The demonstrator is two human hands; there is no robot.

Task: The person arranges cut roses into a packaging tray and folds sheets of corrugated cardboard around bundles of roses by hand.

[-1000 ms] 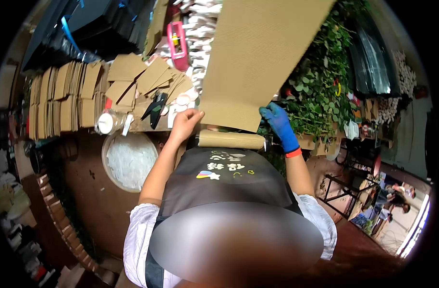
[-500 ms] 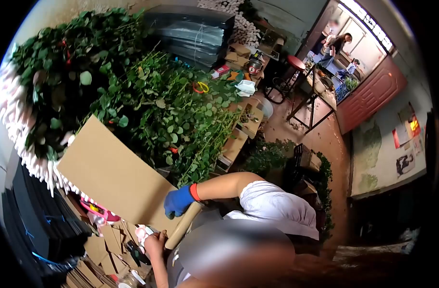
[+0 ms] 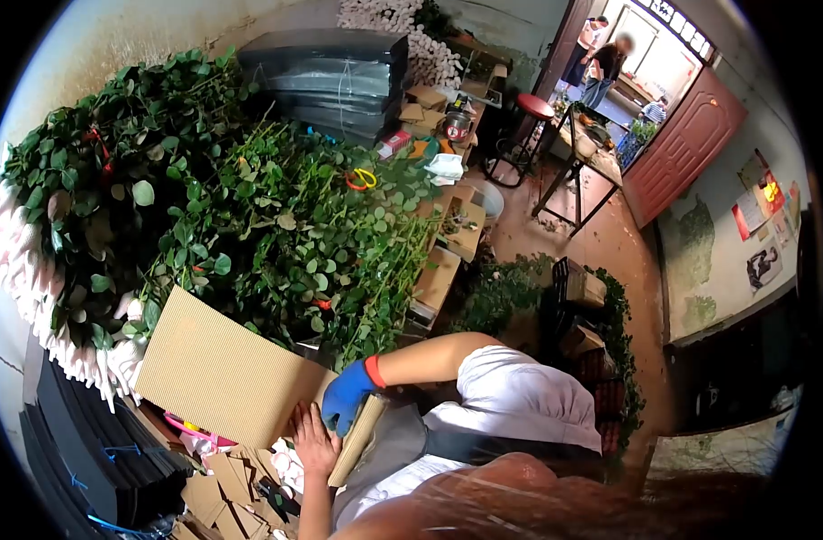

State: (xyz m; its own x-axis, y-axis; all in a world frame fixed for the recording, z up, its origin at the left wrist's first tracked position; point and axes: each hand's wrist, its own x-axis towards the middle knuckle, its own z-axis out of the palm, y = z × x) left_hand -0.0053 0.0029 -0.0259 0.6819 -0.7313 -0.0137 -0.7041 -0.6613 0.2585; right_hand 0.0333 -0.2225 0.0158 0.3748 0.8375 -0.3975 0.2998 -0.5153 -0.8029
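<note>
A tan corrugated cardboard sheet (image 3: 222, 369) slants from the rose stems down to my body, and its near end forms a roll (image 3: 357, 441) against my grey apron. My right hand (image 3: 347, 396), in a blue glove with a red cuff, curls over the sheet beside this roll. My bare left hand (image 3: 314, 441) lies on the sheet close to the glove, its fingers stretched out. Beyond the sheet is a big heap of leafy rose stems (image 3: 276, 216), with pale wrapped flower heads (image 3: 69, 333) along its left side.
Black sheets (image 3: 87, 450) stand stacked at lower left, near cardboard scraps (image 3: 227, 495) and scissors (image 3: 276, 497). Yellow-handled scissors (image 3: 361, 180) rest on the leaves. Behind are wrapped black stacks (image 3: 326, 85) and a red stool (image 3: 536, 106). People (image 3: 610, 67) are beyond the doorway.
My left hand has moved from the roll's lower end up onto the sheet, its fingers now extended. The sheet has shifted lower and right in view. My gloved hand stays beside the roll.
</note>
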